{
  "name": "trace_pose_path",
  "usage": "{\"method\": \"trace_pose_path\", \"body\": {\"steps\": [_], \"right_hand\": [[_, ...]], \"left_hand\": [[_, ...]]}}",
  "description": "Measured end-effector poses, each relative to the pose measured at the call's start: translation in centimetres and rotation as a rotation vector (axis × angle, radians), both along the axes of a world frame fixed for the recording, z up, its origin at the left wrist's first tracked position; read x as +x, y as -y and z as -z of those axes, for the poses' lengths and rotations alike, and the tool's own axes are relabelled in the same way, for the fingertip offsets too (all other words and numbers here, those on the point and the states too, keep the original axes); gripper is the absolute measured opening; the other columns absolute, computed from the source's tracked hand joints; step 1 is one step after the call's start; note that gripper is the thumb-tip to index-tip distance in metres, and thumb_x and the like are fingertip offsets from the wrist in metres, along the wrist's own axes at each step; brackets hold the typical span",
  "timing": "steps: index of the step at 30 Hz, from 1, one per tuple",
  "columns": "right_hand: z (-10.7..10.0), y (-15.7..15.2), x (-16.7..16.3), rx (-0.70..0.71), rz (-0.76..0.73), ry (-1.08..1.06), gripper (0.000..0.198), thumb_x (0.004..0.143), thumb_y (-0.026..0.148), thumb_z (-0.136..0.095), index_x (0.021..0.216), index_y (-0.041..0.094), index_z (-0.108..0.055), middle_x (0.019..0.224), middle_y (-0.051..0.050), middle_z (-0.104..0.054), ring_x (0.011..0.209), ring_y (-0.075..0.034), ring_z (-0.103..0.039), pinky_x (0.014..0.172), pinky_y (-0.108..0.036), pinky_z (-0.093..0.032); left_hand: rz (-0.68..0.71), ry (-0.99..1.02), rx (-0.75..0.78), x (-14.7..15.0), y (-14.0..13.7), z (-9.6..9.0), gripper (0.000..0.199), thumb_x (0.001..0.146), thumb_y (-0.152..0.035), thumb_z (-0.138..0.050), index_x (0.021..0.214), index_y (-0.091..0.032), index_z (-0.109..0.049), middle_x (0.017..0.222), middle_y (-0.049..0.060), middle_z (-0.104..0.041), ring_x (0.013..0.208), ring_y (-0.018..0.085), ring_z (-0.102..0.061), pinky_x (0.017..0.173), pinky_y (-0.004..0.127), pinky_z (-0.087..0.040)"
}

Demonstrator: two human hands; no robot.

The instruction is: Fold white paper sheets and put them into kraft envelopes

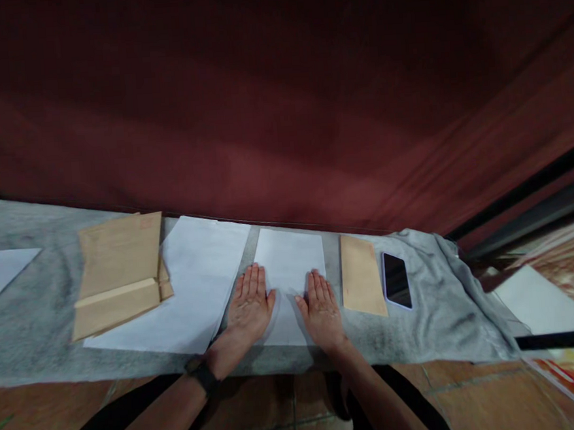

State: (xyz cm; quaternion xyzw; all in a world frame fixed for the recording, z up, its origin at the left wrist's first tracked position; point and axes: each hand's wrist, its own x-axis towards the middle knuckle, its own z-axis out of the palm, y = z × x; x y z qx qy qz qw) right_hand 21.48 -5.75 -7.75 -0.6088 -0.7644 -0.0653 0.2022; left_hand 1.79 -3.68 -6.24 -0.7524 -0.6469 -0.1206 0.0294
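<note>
A white sheet of paper (pixel 289 251) lies in front of me on the grey cloth. My left hand (pixel 250 304) rests flat across its left edge, fingers stretched out and thumb apart. On the right edge of the same sheet lies my right hand (pixel 322 309), also flat with straight fingers. Neither hand grips anything. Left of the sheet are more white papers (pixel 199 267), partly under several brown paper envelopes (pixel 122 253). Just right of my right hand is a single brown envelope (pixel 361 275).
A phone (pixel 396 281) lies face up beyond the single envelope. Grey cloth (pixel 440 302) covers the narrow table and bunches up at its right end. A dark red panel (pixel 282 143) rises along the back edge. Another white paper (pixel 0 271) is at far left.
</note>
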Motion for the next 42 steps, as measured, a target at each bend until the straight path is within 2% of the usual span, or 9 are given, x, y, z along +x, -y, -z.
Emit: {"method": "trace_pose_path", "body": {"steps": [8,12,16,19,23,27,31,36,42], "right_hand": [[0.6,0.9,1.0,-0.002,0.023,-0.034,0.068,0.107,0.046,-0.038,0.159,0.003,-0.030,0.161,-0.025,-0.038,0.151,-0.034,-0.036,0.119,-0.053,-0.037],[0.4,0.7,1.3,-0.033,0.037,-0.078,0.065,0.108,0.046,-0.035,0.158,0.005,-0.034,0.161,-0.023,-0.039,0.150,-0.034,-0.038,0.119,-0.054,-0.037],[-1.3,-1.7,0.6,-0.101,-0.005,-0.167,0.060,0.109,0.043,-0.028,0.158,0.009,-0.038,0.161,-0.018,-0.041,0.152,-0.029,-0.035,0.122,-0.052,-0.034],[-2.5,-4.5,-0.5,-0.153,-0.040,-0.250,0.057,0.110,0.041,-0.023,0.158,0.014,-0.038,0.162,-0.014,-0.041,0.153,-0.027,-0.035,0.122,-0.053,-0.035],[-2.6,-7.3,-2.2,-0.174,-0.089,-0.283,0.054,0.110,0.032,-0.021,0.154,0.014,-0.045,0.157,-0.013,-0.048,0.150,-0.023,-0.041,0.123,-0.050,-0.035],[-2.1,-8.3,-3.0,-0.194,-0.073,-0.219,0.052,0.110,0.034,-0.024,0.152,0.017,-0.049,0.158,-0.011,-0.047,0.150,-0.022,-0.040,0.125,-0.048,-0.032],[-1.9,-8.7,-2.8,-0.190,-0.042,-0.112,0.050,0.110,0.037,-0.030,0.155,0.019,-0.044,0.162,-0.009,-0.040,0.152,-0.023,-0.036,0.126,-0.049,-0.029],[-1.4,-9.0,-2.0,-0.171,0.049,-0.062,0.052,0.109,0.037,-0.038,0.157,0.017,-0.041,0.163,-0.013,-0.036,0.152,-0.026,-0.036,0.124,-0.049,-0.030],[-1.0,-8.8,-0.8,-0.123,0.113,-0.053,0.057,0.108,0.039,-0.037,0.157,0.009,-0.039,0.162,-0.018,-0.037,0.152,-0.027,-0.036,0.123,-0.047,-0.031]], "left_hand": [[-0.050,0.010,0.030,-0.8,0.4,0.4,0.065,0.099,-0.036,-0.035,0.151,0.003,-0.041,0.159,0.025,-0.039,0.151,0.034,-0.036,0.124,0.049,-0.029],[-0.031,0.054,0.085,-0.8,0.3,-0.2,0.064,0.099,-0.034,-0.034,0.151,0.002,-0.041,0.159,0.024,-0.041,0.152,0.033,-0.033,0.125,0.051,-0.027],[0.106,0.106,0.057,0.5,-1.4,-1.2,0.061,0.101,-0.030,-0.031,0.154,-0.001,-0.039,0.163,0.020,-0.037,0.155,0.029,-0.029,0.127,0.048,-0.027],[0.221,0.133,0.040,2.0,-3.6,-1.5,0.058,0.101,-0.028,-0.031,0.154,-0.007,-0.041,0.162,0.017,-0.041,0.153,0.026,-0.032,0.126,0.048,-0.030],[0.303,0.116,0.038,3.2,-6.0,-1.2,0.057,0.100,-0.022,-0.029,0.152,-0.006,-0.044,0.157,0.018,-0.047,0.151,0.025,-0.038,0.125,0.047,-0.033],[0.273,0.068,-0.001,3.4,-7.0,-0.7,0.055,0.100,-0.020,-0.029,0.150,-0.006,-0.048,0.158,0.017,-0.046,0.150,0.025,-0.040,0.125,0.046,-0.031],[0.199,0.057,0.023,3.2,-7.6,-0.4,0.057,0.099,-0.020,-0.031,0.152,-0.007,-0.046,0.161,0.016,-0.041,0.152,0.026,-0.036,0.126,0.047,-0.027],[0.061,0.067,0.037,2.7,-8.5,-0.2,0.059,0.100,-0.029,-0.032,0.155,-0.009,-0.042,0.160,0.017,-0.042,0.152,0.026,-0.035,0.125,0.049,-0.028],[-0.049,0.069,0.045,1.8,-8.8,0.0,0.061,0.102,-0.033,-0.030,0.152,-0.001,-0.043,0.158,0.022,-0.043,0.151,0.028,-0.038,0.125,0.044,-0.029]]}}
